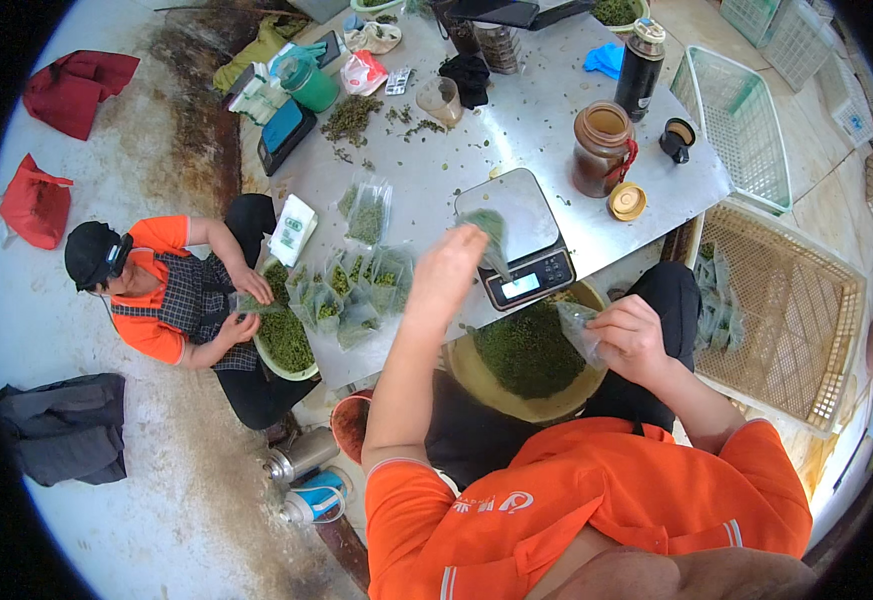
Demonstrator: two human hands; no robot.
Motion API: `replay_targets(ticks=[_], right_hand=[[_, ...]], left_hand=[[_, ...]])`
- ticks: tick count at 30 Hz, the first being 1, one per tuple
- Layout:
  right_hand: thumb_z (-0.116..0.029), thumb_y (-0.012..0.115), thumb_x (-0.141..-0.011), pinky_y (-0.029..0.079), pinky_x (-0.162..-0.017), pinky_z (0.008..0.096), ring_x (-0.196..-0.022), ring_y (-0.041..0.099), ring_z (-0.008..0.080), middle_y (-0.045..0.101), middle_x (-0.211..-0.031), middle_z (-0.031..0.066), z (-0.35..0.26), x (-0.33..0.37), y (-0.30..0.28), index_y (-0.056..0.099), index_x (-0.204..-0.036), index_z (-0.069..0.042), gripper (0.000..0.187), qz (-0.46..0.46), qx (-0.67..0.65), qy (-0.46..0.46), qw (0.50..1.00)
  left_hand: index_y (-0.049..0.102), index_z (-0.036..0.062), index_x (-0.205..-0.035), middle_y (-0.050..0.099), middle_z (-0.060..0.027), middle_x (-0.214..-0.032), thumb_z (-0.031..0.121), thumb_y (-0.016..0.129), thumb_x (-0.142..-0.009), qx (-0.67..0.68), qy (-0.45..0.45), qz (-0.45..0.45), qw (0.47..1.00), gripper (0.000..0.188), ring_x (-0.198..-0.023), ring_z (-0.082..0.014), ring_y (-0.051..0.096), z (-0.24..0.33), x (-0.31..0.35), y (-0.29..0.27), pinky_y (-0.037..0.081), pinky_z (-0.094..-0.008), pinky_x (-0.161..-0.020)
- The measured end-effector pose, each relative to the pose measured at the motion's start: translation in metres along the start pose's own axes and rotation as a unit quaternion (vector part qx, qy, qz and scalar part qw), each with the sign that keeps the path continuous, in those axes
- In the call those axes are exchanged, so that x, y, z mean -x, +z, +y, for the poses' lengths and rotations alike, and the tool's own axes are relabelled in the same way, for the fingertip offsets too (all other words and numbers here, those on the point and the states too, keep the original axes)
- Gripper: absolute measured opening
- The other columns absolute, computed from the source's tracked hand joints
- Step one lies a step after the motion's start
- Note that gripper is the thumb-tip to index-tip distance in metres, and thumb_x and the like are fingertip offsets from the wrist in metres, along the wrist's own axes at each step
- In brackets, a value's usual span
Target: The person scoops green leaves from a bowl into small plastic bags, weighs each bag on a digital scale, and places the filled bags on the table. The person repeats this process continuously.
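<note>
My left hand (pixel 446 265) is closed on the upper part of a clear plastic bag with green contents (pixel 492 240). That bag is at the digital scale (pixel 536 215), over its plate and near the lit display; whether it rests on the plate I cannot tell. My right hand (pixel 631 338) pinches another clear plastic bag (pixel 578 330), which looks mostly flat. Below both hands, a wide yellowish basin (pixel 464 372) holds a heap of small green plant pieces (pixel 531 350). Several filled bags (pixel 351 295) stand on the metal table to the left.
Left of the table a co-worker (pixel 171 285) holds a bag over a green-filled bowl (pixel 303 374). A brown jar (pixel 601 150) and black flask (pixel 641 70) stand at the far right of the table. A yellow crate (pixel 796 330) with bags is at my right; thermos bottles (pixel 306 455) are lower left.
</note>
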State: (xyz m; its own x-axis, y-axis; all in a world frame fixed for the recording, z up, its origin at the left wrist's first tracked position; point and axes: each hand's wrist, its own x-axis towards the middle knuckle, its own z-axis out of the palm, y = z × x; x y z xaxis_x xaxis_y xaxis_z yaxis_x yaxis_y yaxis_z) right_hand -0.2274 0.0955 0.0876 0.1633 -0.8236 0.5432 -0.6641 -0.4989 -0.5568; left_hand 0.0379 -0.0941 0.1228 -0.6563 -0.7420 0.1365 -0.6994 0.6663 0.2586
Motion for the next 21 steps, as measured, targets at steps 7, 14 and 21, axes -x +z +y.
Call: replay_targets(ticks=[7, 14, 21], right_hand=[[0.002, 0.075, -0.059, 0.052, -0.072, 0.0388, -0.083, 0.066, 0.026, 0.073, -0.089, 0.0039, 0.002, 0.027, -0.019, 0.072, -0.078, -0.005, 0.021, 0.006, 0.024, 0.036, 0.999], [0.002, 0.076, -0.058, 0.053, -0.073, 0.0392, -0.082, 0.066, 0.0264, 0.073, -0.089, 0.0042, -0.007, 0.029, -0.021, 0.07, -0.076, -0.005, 0.02, 0.016, 0.014, 0.034, 0.999], [0.001, 0.076, -0.058, 0.052, -0.075, 0.0389, -0.084, 0.067, 0.026, 0.072, -0.087, 0.0043, -0.018, 0.031, -0.039, 0.07, -0.076, -0.005, 0.02, 0.05, 0.07, 0.031, 0.996]], left_hand=[[0.071, 0.0061, -0.118, 0.071, -0.0136, -0.127, 0.0, 0.058, -0.09, -0.023, 0.006, 0.11, 0.994, 0.031, -0.115, -0.0324, 0.069, -0.051, -0.025, 0.005, 0.058, -0.0415, -0.096], [0.071, 0.0068, -0.117, 0.07, -0.013, -0.128, -0.001, 0.054, -0.089, 0.008, 0.049, 0.03, 0.998, 0.033, -0.116, -0.0338, 0.068, -0.005, -0.049, 0.033, 0.057, -0.0439, -0.097], [0.07, 0.0069, -0.118, 0.069, -0.0132, -0.131, -0.004, 0.052, -0.088, -0.009, 0.019, 0.117, 0.993, 0.037, -0.119, -0.0349, 0.067, -0.015, -0.056, 0.015, 0.055, -0.0433, -0.101]])
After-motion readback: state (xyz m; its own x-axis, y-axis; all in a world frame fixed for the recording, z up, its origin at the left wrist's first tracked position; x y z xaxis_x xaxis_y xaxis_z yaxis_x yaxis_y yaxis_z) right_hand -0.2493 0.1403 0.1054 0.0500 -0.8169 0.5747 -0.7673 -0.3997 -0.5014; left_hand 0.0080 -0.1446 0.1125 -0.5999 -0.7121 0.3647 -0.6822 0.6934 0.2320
